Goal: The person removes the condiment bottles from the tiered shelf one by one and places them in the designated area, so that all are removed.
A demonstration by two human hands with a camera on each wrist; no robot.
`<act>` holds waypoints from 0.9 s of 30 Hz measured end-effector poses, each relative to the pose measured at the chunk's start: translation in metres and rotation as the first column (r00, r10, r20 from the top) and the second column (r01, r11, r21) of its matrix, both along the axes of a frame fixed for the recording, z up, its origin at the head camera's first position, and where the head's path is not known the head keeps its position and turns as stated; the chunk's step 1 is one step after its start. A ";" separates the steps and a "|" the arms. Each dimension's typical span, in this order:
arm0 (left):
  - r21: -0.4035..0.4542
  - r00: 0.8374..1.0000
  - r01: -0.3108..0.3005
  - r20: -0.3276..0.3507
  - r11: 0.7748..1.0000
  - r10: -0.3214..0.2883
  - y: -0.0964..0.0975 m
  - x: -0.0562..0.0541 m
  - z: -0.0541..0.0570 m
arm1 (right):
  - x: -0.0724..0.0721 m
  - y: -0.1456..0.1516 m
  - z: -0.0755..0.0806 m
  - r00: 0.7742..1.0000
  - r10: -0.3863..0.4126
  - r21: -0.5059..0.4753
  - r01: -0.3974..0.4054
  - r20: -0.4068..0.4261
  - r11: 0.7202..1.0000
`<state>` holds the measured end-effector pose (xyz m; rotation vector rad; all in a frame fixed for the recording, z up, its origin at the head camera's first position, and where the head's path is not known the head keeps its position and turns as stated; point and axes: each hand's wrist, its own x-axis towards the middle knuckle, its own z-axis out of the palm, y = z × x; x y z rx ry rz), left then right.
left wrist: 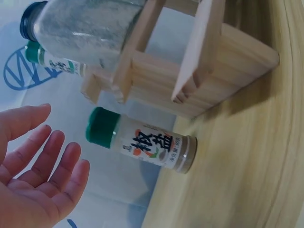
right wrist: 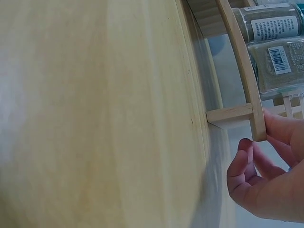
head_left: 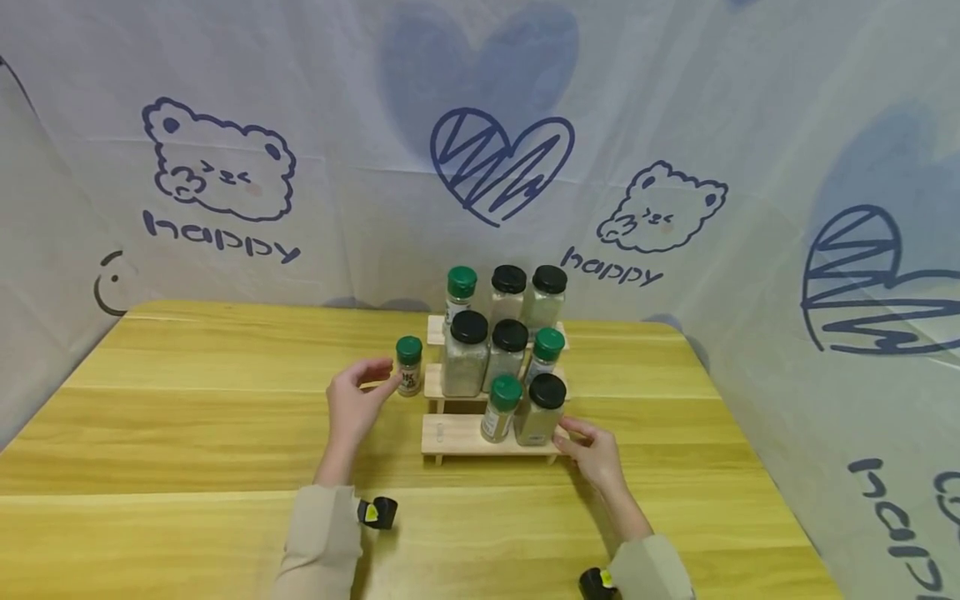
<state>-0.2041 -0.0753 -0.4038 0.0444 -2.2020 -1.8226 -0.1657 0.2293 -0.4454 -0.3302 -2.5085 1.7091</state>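
A small green-capped seasoning jar (head_left: 408, 379) stands upright on the table, just left of a three-tier wooden rack (head_left: 454, 435). Beside that jar is my left hand (head_left: 354, 406), fingers loosely bent and thumb apart. The left wrist view shows a gap between the hand (left wrist: 47, 185) and the jar (left wrist: 154, 145), whose label faces the camera. My right hand (head_left: 597, 460) pinches the right end of the rack's lowest shelf. In the right wrist view, the thumb lies on one face of the shelf (right wrist: 248, 78) and curled fingers are at the other.
On the lowest shelf are a green-capped jar (head_left: 497, 417) and a black-capped jar (head_left: 540, 417). Several more jars fill the middle and top shelves, among them a large black-capped one (head_left: 465, 362). Behind the wooden table (head_left: 187, 417) hangs a printed curtain (head_left: 360, 150).
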 end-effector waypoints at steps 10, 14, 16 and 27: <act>0.019 0.995 0.087 -0.043 0.996 -0.086 0.012 0.012 0.015 | -0.001 0.003 0.001 1.000 0.015 0.004 -0.016 0.016 1.000; 0.013 0.991 0.120 -0.058 0.993 -0.119 0.018 0.015 0.017 | 0.000 0.002 0.001 1.000 0.016 -0.014 -0.016 0.018 1.000; 0.017 0.989 0.140 -0.060 0.990 -0.139 0.021 0.016 0.018 | 0.000 0.002 0.001 1.000 0.019 -0.015 -0.019 0.017 1.000; 0.043 0.970 0.233 -0.084 0.972 -0.229 0.045 0.021 0.021 | 0.002 0.003 0.001 0.999 0.023 -0.043 -0.022 0.026 0.999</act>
